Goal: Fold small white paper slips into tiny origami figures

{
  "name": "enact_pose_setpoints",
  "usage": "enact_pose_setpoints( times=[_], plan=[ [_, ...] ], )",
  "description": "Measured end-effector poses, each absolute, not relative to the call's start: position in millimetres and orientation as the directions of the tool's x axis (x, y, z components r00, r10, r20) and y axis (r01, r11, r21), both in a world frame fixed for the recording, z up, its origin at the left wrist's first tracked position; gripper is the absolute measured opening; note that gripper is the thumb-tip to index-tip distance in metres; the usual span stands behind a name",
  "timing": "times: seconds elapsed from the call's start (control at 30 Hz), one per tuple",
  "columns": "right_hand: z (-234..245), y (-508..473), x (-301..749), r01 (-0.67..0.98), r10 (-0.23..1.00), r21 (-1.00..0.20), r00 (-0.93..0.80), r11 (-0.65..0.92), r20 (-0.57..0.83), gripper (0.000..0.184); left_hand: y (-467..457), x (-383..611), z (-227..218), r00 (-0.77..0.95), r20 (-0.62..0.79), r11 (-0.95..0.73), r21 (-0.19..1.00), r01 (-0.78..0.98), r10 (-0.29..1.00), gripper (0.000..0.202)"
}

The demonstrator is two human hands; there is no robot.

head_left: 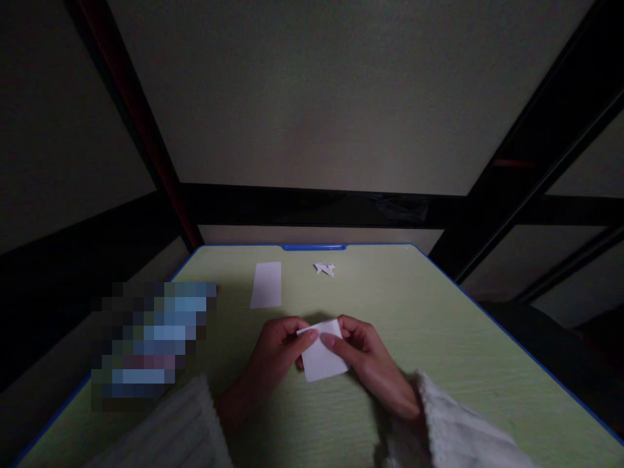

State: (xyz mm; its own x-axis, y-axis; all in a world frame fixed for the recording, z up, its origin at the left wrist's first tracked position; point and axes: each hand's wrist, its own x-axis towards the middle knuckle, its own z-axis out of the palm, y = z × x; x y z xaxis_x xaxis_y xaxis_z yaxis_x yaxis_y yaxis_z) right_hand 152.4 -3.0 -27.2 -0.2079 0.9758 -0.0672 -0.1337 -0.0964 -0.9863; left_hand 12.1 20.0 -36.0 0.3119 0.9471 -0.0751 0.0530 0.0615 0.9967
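Between my two hands is a small white piece of paper (322, 364), roughly square and slightly tilted. My left hand (280, 348) pinches its upper left part, thumb on top and fingers curled behind. On the other side, my right hand (368, 354) grips the upper right edge, its thumb pressed on the face of the paper close to the left thumb. The fingertips behind the paper are mostly hidden. Past my hands lies a flat white sheet of paper (266, 285), and to its right sits a small folded paper shape (325, 268).
The pale green tabletop (429, 338) has a blue edge and a blue handle-like strip (314, 247) at the far side. A blurred-out bluish object (160, 338) lies along the left edge. Pale panels with dark bars stand behind the table.
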Motion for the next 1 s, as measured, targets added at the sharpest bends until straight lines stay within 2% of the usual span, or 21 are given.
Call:
enact_pose_setpoints(
  times=[0.17,0.37,0.5,0.67,0.87,1.0],
  plan=[
    [-28.9,-1.8,154.7,-0.113,0.993,-0.993,-0.114,-0.041,-0.028,0.026,23.8,9.1,-35.2,0.362,-0.056,0.023,0.995,0.094,0.931,0.021],
    [-29.6,-2.2,157.4,-0.054,0.993,-0.997,-0.106,-0.049,-0.043,0.025,22.7,9.0,-32.8,0.47,-0.083,0.019,0.99,0.139,0.879,0.019],
    [-30.4,-2.8,156.8,0.009,0.994,-0.999,-0.106,-0.033,-0.034,0.027,20.4,12.5,-32.6,0.448,-0.094,0.009,0.982,0.189,0.889,0.022],
    [-30.4,-3.3,154.3,0.12,0.999,-0.993,-0.035,0.009,0.005,0.029,17.9,14.8,-32.8,0.43,-0.062,-0.002,0.989,0.146,0.901,0.026],
    [-30.4,-3.9,150.2,0.034,1.0,-0.999,-0.021,-0.007,-0.007,0.028,17.0,13.5,-37.6,0.373,-0.015,-0.042,0.989,0.143,0.928,0.029],
    [-30.7,-1.5,152.3,-0.036,1.0,-0.999,-0.004,0.022,0.022,0.021,19.1,10.9,-34.3,0.28,-0.006,-0.022,0.995,0.099,0.96,0.028]
  ],
)
